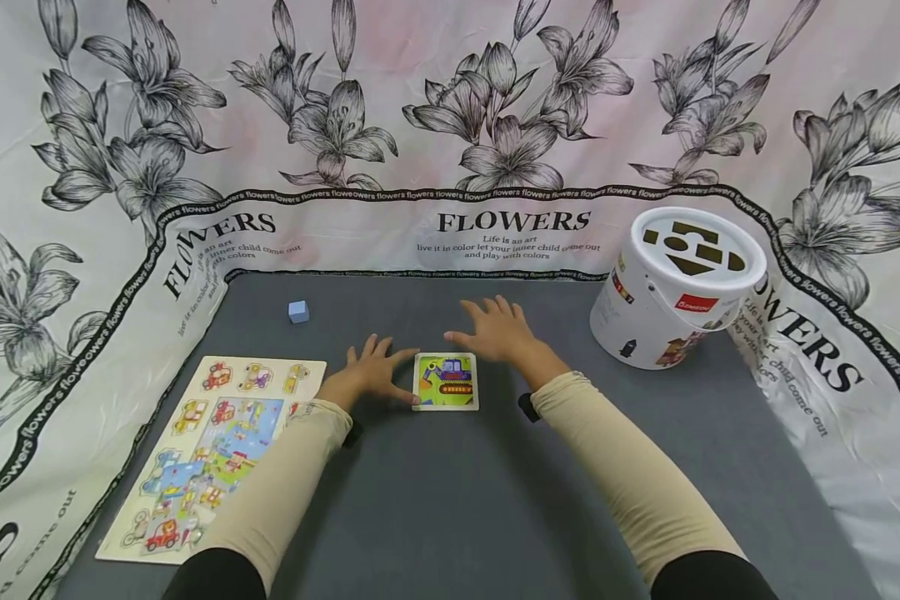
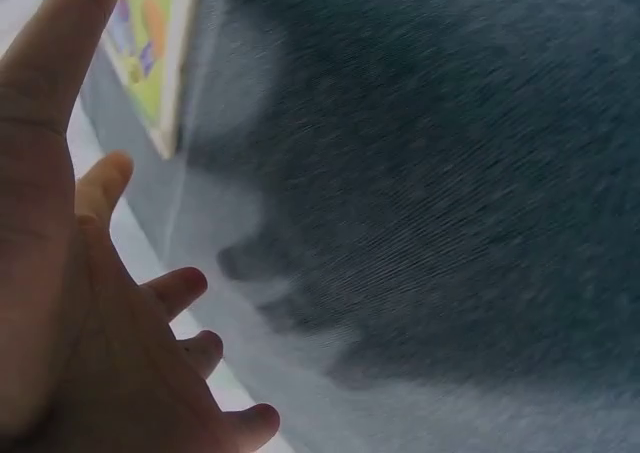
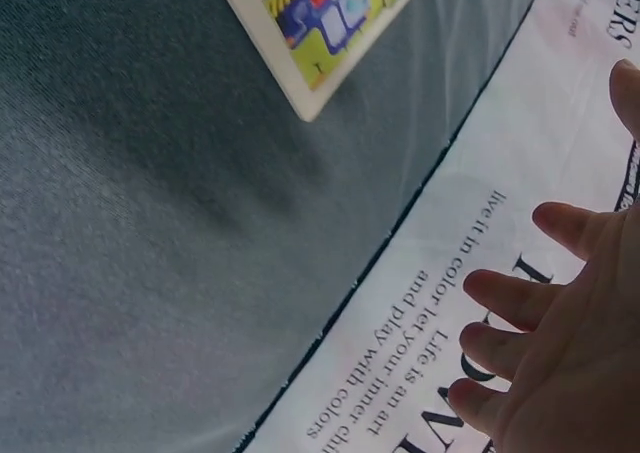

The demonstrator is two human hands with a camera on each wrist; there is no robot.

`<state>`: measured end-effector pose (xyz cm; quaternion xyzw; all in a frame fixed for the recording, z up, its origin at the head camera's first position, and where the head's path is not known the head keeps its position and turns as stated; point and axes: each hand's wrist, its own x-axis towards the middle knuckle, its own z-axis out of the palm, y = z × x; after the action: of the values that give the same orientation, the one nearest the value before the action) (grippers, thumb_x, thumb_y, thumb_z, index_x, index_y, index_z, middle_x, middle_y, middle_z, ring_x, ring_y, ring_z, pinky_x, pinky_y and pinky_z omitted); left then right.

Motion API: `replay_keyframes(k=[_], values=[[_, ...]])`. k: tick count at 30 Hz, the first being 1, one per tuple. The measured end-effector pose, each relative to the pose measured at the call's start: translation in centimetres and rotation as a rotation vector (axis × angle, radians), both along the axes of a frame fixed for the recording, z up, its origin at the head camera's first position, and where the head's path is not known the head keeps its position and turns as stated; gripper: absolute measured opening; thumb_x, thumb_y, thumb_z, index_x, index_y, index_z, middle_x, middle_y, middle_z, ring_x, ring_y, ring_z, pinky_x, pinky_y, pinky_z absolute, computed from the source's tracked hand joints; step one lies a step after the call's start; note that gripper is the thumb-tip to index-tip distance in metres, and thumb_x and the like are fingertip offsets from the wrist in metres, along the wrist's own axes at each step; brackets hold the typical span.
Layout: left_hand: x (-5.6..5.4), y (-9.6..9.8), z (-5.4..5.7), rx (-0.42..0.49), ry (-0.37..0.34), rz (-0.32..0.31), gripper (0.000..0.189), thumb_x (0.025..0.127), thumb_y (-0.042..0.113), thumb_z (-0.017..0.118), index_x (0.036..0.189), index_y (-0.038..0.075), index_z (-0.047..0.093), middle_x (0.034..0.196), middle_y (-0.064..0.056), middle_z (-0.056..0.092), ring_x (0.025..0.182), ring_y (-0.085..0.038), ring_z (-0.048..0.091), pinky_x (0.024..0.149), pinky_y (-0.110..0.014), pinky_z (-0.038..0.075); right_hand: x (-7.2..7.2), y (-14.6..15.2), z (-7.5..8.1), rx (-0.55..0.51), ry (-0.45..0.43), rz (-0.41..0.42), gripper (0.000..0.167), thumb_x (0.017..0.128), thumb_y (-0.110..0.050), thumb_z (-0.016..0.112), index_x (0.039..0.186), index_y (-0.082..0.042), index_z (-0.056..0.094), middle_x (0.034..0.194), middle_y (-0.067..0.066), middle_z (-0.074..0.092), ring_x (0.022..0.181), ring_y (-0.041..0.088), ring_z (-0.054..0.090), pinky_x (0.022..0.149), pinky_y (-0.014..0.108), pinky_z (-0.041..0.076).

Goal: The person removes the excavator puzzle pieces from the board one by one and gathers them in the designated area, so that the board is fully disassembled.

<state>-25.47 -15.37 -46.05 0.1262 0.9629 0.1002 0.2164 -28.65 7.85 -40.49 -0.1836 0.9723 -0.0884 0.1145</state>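
A small square picture puzzle with an excavator on a green and yellow ground lies flat in the middle of the grey table. Just left of it is my left hand, fingers spread, with the thumb tip right at the puzzle's left edge and the index finger pointing toward its upper corner. In the left wrist view the puzzle's pale rim shows beyond the fingers. My right hand hovers beyond the puzzle's upper right corner, fingers spread and holding nothing. A corner of the puzzle appears at the top of the right wrist view.
A wooden vehicle puzzle board lies at the left, partly under my left forearm in view. A small blue cube sits at the back left. At the back right stands a white bucket with a shape-hole lid. A flower-print cloth surrounds the table.
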Motion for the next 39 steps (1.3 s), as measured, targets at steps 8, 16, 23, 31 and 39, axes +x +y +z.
replay_keyframes(k=[8,16,23,31,39], values=[[0.1,-0.3,-0.3,0.022,0.031,0.003,0.093,0.079,0.058,0.072,0.155,0.028,0.027,0.159,-0.022,0.014,0.147,-0.047,0.002,0.11,-0.072,0.007,0.1,-0.6,-1.2,-0.012,0.0,-0.002,0.078,0.094,-0.064,0.042,0.154,-0.017,0.028,0.155,0.018,0.032,0.147,0.039,0.017,0.116,0.058,0.013],[-0.6,-0.6,-2.0,-0.008,0.103,-0.083,0.093,0.079,0.062,0.069,0.154,0.026,0.028,0.162,-0.013,0.012,0.148,-0.041,0.001,0.111,-0.07,0.009,0.3,-1.3,-3.6,0.027,-0.039,0.014,0.074,0.096,-0.061,0.041,0.154,-0.018,0.028,0.155,0.016,0.033,0.146,0.037,0.021,0.116,0.057,0.015],[-1.0,-0.7,-2.8,0.052,0.193,-0.232,0.093,0.08,0.057,0.071,0.152,0.011,0.034,0.158,-0.005,0.026,0.148,-0.033,0.013,0.112,-0.068,0.011,0.5,-1.7,-4.0,0.015,-0.048,0.029,0.073,0.096,-0.06,0.043,0.153,-0.017,0.031,0.154,0.016,0.034,0.145,0.037,0.022,0.116,0.057,0.015],[-1.0,-0.9,-3.4,0.091,0.225,-0.245,0.091,0.078,0.056,0.072,0.147,0.007,0.04,0.154,-0.006,0.035,0.145,-0.028,0.024,0.111,-0.067,0.013,0.1,-2.5,-5.5,-0.044,0.006,0.107,0.06,0.099,-0.043,0.052,0.148,-0.013,0.04,0.149,0.013,0.043,0.142,0.035,0.031,0.115,0.056,0.02],[-0.3,-0.8,-3.7,0.148,0.219,-0.238,0.076,0.081,0.053,0.072,0.14,0.013,0.047,0.155,-0.007,0.035,0.144,-0.026,0.026,0.111,-0.067,0.012,-0.1,-4.1,-7.2,-0.126,0.078,0.156,0.038,0.097,-0.021,0.058,0.135,-0.013,0.058,0.136,0.006,0.059,0.131,0.032,0.046,0.111,0.053,0.03]])
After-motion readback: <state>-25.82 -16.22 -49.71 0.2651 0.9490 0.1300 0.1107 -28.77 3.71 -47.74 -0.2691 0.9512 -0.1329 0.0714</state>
